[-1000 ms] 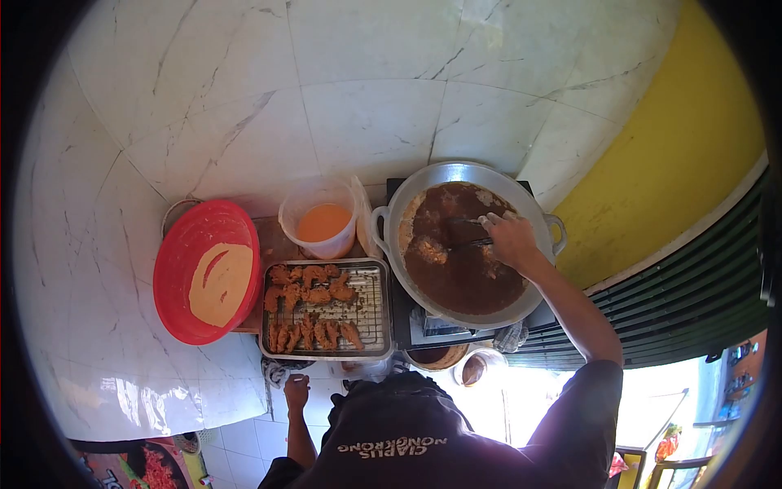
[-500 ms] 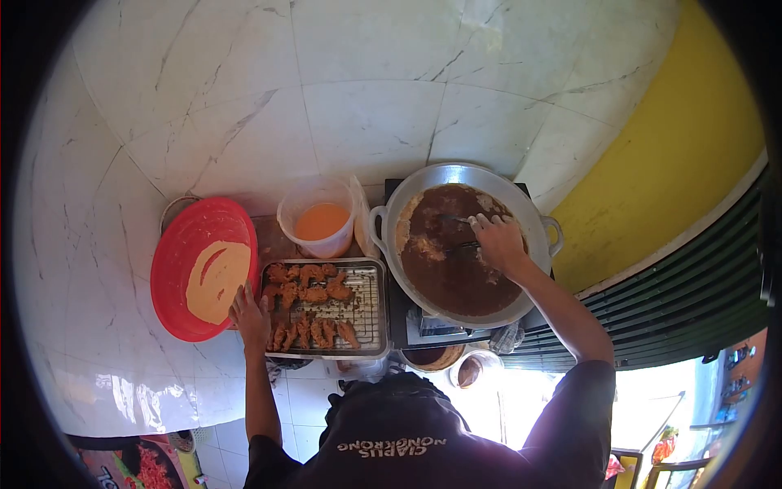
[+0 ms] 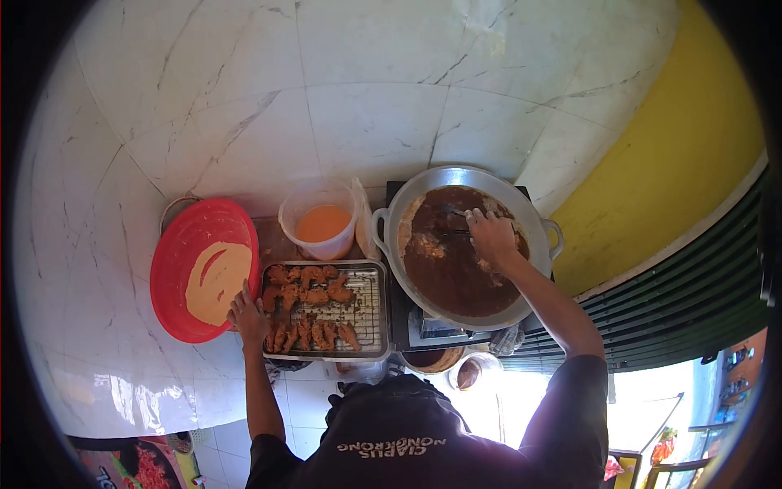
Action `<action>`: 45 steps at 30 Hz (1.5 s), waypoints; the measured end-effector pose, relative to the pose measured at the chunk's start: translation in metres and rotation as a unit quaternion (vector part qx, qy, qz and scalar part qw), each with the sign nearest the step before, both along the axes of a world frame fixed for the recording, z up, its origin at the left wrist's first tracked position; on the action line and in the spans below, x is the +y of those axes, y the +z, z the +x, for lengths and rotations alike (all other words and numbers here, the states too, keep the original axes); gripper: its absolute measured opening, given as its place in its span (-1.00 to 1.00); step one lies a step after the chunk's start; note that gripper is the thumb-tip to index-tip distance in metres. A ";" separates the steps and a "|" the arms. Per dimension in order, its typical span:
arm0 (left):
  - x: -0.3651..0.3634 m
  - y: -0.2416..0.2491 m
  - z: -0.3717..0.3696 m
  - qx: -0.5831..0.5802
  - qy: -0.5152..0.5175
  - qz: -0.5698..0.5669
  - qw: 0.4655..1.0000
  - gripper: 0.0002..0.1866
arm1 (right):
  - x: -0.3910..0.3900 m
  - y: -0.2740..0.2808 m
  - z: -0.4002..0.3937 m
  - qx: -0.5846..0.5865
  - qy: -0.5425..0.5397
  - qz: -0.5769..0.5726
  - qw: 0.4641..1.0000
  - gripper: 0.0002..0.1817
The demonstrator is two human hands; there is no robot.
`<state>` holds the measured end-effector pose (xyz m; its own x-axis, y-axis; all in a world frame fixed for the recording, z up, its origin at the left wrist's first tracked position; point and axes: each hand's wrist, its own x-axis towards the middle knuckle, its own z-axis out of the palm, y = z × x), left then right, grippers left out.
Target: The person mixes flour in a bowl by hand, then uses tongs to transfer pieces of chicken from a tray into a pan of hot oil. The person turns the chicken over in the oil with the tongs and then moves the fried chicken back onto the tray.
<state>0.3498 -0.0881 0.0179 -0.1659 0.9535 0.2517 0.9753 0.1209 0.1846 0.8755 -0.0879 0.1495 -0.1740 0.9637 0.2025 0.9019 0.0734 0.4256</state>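
Right hand (image 3: 494,238) holds tongs (image 3: 459,212) in brown oil (image 3: 452,287); go gently.
Left hand (image 3: 250,319) at red basin's (image 3: 168,281) rim: can't tell its grip.

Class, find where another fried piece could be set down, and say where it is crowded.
Bare rack shows in the tray between the fried pieces and its right rim. Crowded: the tray's left part, packed beside the left hand and red bowl; and the pan, the right hand over its oil.
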 end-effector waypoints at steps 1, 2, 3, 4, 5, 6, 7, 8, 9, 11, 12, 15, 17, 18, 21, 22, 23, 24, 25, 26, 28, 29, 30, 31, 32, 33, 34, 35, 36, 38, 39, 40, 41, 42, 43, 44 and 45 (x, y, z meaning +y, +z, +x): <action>-0.001 0.000 0.000 0.000 -0.006 0.003 1.000 -0.40 | 0.001 0.000 0.001 0.000 0.002 0.000 1.000 -0.52; -0.002 0.000 0.000 0.000 -0.006 0.002 1.000 -0.40 | 0.001 -0.001 0.003 0.005 0.005 -0.004 1.000 -0.55; -0.001 0.001 0.000 -0.002 -0.005 -0.002 1.000 -0.39 | 0.001 0.000 0.004 0.011 0.008 -0.006 1.000 -0.57; -0.001 0.001 0.000 -0.005 -0.004 -0.007 1.000 -0.39 | 0.001 0.001 0.005 0.010 0.007 -0.005 1.000 -0.57; -0.001 0.001 0.000 -0.005 -0.005 -0.007 1.000 -0.39 | 0.001 0.002 0.006 0.011 0.005 -0.012 1.000 -0.60; -0.001 0.000 0.000 -0.004 -0.006 -0.006 1.000 -0.38 | -0.001 0.006 0.004 0.013 0.003 -0.018 1.000 -0.62; -0.001 0.000 0.000 -0.004 -0.006 -0.004 1.000 -0.37 | -0.002 0.010 0.003 0.012 0.002 -0.018 1.000 -0.62; -0.001 0.000 0.000 -0.004 -0.007 -0.003 1.000 -0.37 | -0.004 0.014 0.002 0.018 -0.012 -0.043 0.999 -0.63; -0.001 0.000 0.000 -0.005 -0.008 -0.002 1.000 -0.36 | -0.006 0.019 0.001 0.024 -0.026 -0.068 0.997 -0.64; -0.001 0.001 0.000 -0.004 -0.010 0.000 1.000 -0.36 | -0.010 0.021 0.003 0.031 -0.028 -0.068 0.997 -0.64; -0.001 0.001 0.000 -0.004 -0.010 0.000 1.000 -0.35 | -0.012 0.023 0.004 0.037 -0.030 -0.069 0.996 -0.63; -0.002 0.000 -0.001 -0.005 -0.011 -0.001 1.000 -0.34 | -0.022 0.031 0.007 0.057 -0.030 -0.057 0.996 -0.61; 0.000 0.001 0.000 -0.006 -0.015 -0.001 1.000 -0.32 | -0.029 0.038 0.006 0.054 -0.038 -0.056 0.996 -0.60; -0.001 0.005 0.001 -0.013 -0.013 -0.009 1.000 -0.31 | -0.032 0.041 0.007 0.052 -0.044 -0.057 0.996 -0.59; -0.003 0.004 0.002 -0.017 -0.013 -0.012 1.000 -0.29 | -0.038 0.045 0.010 0.051 -0.054 -0.057 0.996 -0.56; -0.002 0.003 0.001 -0.014 -0.016 -0.004 1.000 -0.28 | -0.039 0.045 0.012 0.052 -0.055 -0.056 0.996 -0.56; -0.001 0.003 0.000 -0.013 -0.017 -0.004 1.000 -0.28 | -0.041 0.045 0.015 0.044 -0.055 -0.051 0.996 -0.55; -0.001 0.003 0.000 -0.012 -0.015 -0.007 1.000 -0.28 | -0.042 0.045 0.017 0.036 -0.055 -0.046 0.997 -0.54; -0.002 0.003 0.000 -0.011 -0.014 -0.011 1.000 -0.27 | -0.042 0.045 0.019 0.036 -0.055 -0.047 0.997 -0.54; -0.001 0.001 -0.001 -0.011 -0.015 -0.012 1.000 -0.27 | -0.043 0.046 0.021 0.032 -0.055 -0.046 0.997 -0.53; 0.000 -0.003 -0.002 0.004 -0.017 0.011 1.000 -0.26 | -0.045 0.045 0.021 0.028 -0.057 -0.046 0.997 -0.52; -0.001 -0.005 -0.002 0.003 -0.019 0.012 1.000 -0.26 | -0.045 0.044 0.020 0.020 -0.057 -0.049 0.997 -0.53; -0.001 -0.003 -0.001 0.002 -0.013 0.007 1.000 -0.25 | -0.044 0.044 0.020 0.011 -0.057 -0.050 0.997 -0.53; -0.001 -0.002 0.001 0.001 -0.006 0.002 1.000 -0.25 | -0.042 0.040 0.022 0.009 -0.058 -0.046 0.997 -0.53; 0.002 -0.001 0.002 -0.002 -0.006 0.006 1.000 -0.25 | -0.039 0.034 0.024 0.006 -0.054 -0.039 0.998 -0.52; 0.000 -0.001 0.001 -0.006 -0.008 0.005 1.000 -0.24 | -0.037 0.030 0.022 0.005 -0.049 -0.037 0.998 -0.52; -0.002 0.000 0.001 -0.010 -0.010 0.003 1.000 -0.24 | -0.037 0.027 0.021 0.004 -0.048 -0.038 0.998 -0.52; 0.000 0.001 0.001 -0.012 -0.009 0.005 1.000 -0.24 | -0.033 0.025 0.021 0.004 -0.050 -0.042 0.998 -0.52; 0.000 0.002 0.001 -0.014 -0.010 0.002 1.000 -0.24 | -0.030 0.024 0.019 0.004 -0.052 -0.048 0.997 -0.51; -0.004 0.001 0.001 -0.016 -0.013 -0.006 1.000 -0.24 | -0.026 0.015 0.018 0.004 -0.050 -0.048 0.998 -0.52; -0.002 0.001 0.002 -0.014 -0.009 -0.007 1.000 -0.23 | -0.021 0.013 0.018 0.004 -0.047 -0.041 0.998 -0.52; -0.001 0.002 0.002 -0.012 -0.003 -0.009 1.000 -0.23 | -0.018 0.011 0.016 0.002 -0.046 -0.039 0.998 -0.52; -0.004 0.000 0.001 -0.014 -0.002 -0.007 1.000 -0.23 | -0.017 0.008 0.013 -0.018 -0.045 -0.022 0.999 -0.53; -0.005 0.001 0.001 -0.013 -0.004 -0.008 1.000 -0.22 | -0.011 0.008 0.013 -0.038 -0.044 -0.001 0.998 -0.54; -0.001 0.002 0.001 -0.011 -0.006 -0.008 1.000 -0.21 | -0.003 0.009 0.016 -0.041 -0.044 0.007 0.998 -0.54; 0.001 0.001 0.001 -0.013 -0.005 -0.009 1.000 -0.21 | 0.000 0.006 0.018 -0.039 -0.031 0.022 0.999 -0.56; 0.000 0.003 0.000 -0.015 -0.009 -0.009 1.000 -0.20 | -0.001 0.002 0.018 -0.036 -0.018 0.033 0.999 -0.58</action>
